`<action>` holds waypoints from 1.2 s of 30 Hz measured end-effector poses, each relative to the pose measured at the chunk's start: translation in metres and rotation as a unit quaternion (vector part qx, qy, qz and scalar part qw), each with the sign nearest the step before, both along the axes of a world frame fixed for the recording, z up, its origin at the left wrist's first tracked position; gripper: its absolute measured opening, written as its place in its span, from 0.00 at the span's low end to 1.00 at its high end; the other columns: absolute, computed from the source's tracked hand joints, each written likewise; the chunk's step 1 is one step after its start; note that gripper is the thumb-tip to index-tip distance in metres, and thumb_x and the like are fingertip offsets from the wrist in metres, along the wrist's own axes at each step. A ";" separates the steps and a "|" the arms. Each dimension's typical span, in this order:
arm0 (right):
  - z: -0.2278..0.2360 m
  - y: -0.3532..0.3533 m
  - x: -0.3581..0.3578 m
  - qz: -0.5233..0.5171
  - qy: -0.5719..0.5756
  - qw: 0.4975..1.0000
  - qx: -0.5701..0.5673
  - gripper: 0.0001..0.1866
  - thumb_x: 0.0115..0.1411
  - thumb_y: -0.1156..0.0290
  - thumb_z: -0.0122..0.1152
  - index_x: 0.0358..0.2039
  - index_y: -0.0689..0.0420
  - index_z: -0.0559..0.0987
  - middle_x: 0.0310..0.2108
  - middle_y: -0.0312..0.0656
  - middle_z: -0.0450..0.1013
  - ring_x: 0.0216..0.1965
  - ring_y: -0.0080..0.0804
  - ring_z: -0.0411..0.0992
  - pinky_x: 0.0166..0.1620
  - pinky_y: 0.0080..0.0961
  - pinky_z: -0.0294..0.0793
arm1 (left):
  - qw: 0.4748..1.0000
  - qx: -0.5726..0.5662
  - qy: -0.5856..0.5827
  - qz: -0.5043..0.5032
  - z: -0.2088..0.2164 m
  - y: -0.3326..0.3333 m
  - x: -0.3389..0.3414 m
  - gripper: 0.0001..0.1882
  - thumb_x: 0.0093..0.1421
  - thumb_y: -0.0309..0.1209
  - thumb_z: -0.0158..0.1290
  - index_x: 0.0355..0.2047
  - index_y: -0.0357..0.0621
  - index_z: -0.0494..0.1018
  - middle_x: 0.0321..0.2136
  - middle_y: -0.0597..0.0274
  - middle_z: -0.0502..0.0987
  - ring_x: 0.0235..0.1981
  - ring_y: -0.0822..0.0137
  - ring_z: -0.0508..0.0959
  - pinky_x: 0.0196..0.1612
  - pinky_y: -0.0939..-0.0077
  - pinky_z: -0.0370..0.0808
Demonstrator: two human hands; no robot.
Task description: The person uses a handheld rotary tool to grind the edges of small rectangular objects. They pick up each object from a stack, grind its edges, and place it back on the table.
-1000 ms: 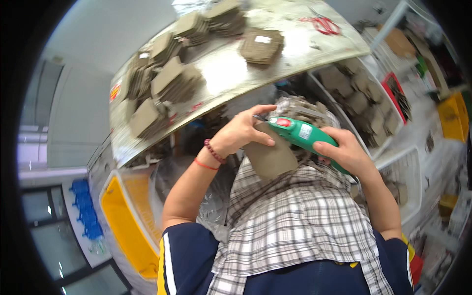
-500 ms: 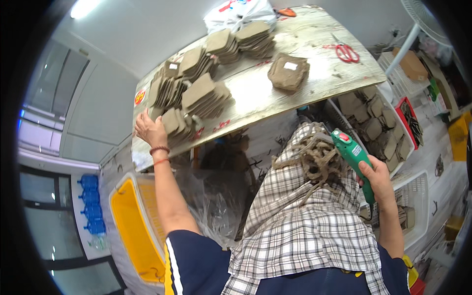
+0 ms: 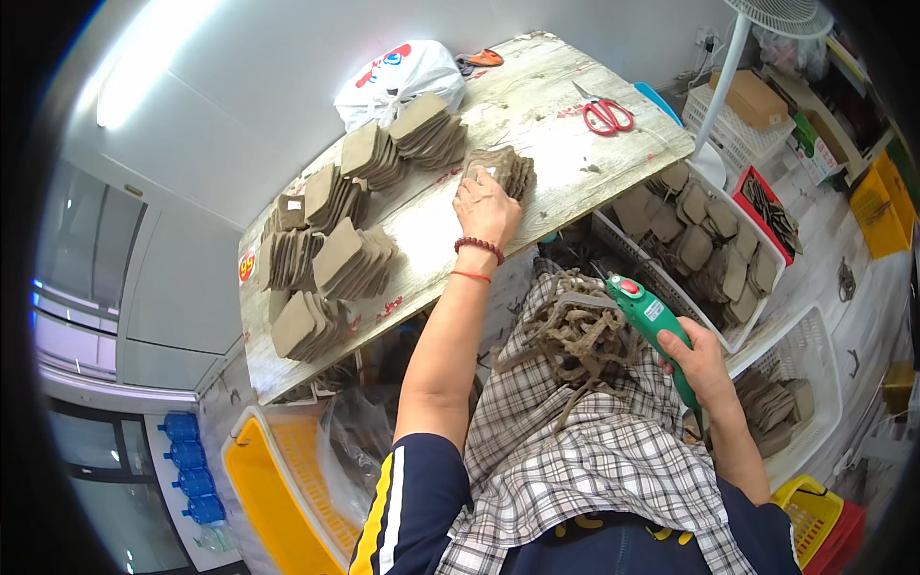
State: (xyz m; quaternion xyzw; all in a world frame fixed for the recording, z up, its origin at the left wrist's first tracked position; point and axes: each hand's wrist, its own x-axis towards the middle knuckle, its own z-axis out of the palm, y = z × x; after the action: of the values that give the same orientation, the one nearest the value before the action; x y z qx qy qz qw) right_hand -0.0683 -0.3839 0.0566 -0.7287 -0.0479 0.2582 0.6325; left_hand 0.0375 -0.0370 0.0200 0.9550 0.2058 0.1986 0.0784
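Observation:
My left hand (image 3: pixel 487 209) reaches across the table, its fingers bent over the near side of a stack of brown squarish pads (image 3: pixel 518 169) with a small white label. Part of that stack is hidden under the hand. Lower right, my right hand (image 3: pixel 697 362) is wrapped round a green handheld electric cutter (image 3: pixel 648 316) with a red button; its tip points up and left. A tangle of brown strips (image 3: pixel 578 331) lies on the plaid apron (image 3: pixel 575 460) over my lap, beside the tool's tip. More fanned stacks of pads (image 3: pixel 353 261) stand on the table's left.
On the table (image 3: pixel 546 96) lie red-handled scissors (image 3: pixel 608 117) and a white plastic bag (image 3: pixel 407 79). Baskets of brown pads (image 3: pixel 704 225) stand at right, near a red tray (image 3: pixel 767 213). A yellow basket (image 3: pixel 273 489) is lower left; a standing fan (image 3: pixel 724 86) is far right.
My left hand has moved right, from the stacks at the table's left end to the labelled stack. My right hand still holds the green cutter over my lap. The whole view has shifted.

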 end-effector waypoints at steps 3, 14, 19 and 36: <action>0.003 0.006 0.004 0.009 -0.019 1.000 0.001 0.17 0.60 0.58 0.61 0.35 0.63 0.76 0.22 0.36 0.71 0.21 0.19 0.68 0.25 0.19 0.68 | 0.997 0.065 -0.033 -0.031 -0.013 0.026 0.003 0.19 0.52 0.24 0.46 0.46 0.35 0.70 0.37 0.47 0.76 0.37 0.49 0.77 0.44 0.57 0.71; 0.023 0.034 0.000 -0.044 -0.084 0.994 0.048 0.18 0.61 0.60 0.62 0.40 0.63 0.76 0.22 0.32 0.70 0.21 0.15 0.65 0.25 0.16 0.66 | 0.428 -0.790 -0.408 -0.163 0.050 -0.068 -0.067 0.18 0.60 0.18 0.51 0.51 0.38 0.66 0.47 0.58 0.74 0.47 0.64 0.75 0.52 0.68 0.74; 0.024 0.028 -0.004 -0.061 -0.090 0.993 0.043 0.19 0.61 0.60 0.62 0.42 0.63 0.75 0.23 0.31 0.70 0.22 0.14 0.64 0.25 0.15 0.65 | 0.331 -0.849 -0.382 -0.157 0.037 -0.099 -0.066 0.18 0.61 0.18 0.50 0.51 0.40 0.66 0.48 0.60 0.74 0.49 0.64 0.75 0.55 0.67 0.73; 0.030 0.023 0.001 -0.101 -0.113 0.987 0.049 0.19 0.60 0.57 0.62 0.37 0.63 0.76 0.21 0.32 0.70 0.21 0.15 0.65 0.25 0.15 0.65 | 0.356 -0.873 -0.283 -0.177 0.017 -0.142 -0.081 0.17 0.62 0.19 0.48 0.52 0.40 0.66 0.48 0.60 0.74 0.49 0.64 0.74 0.55 0.67 0.71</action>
State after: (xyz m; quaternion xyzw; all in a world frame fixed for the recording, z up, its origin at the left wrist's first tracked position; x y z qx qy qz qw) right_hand -0.0678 -0.3613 0.0863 -0.7223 -0.0575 0.1064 0.6810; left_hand -0.0438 -0.1789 0.0371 0.2515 0.0551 0.1471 0.9550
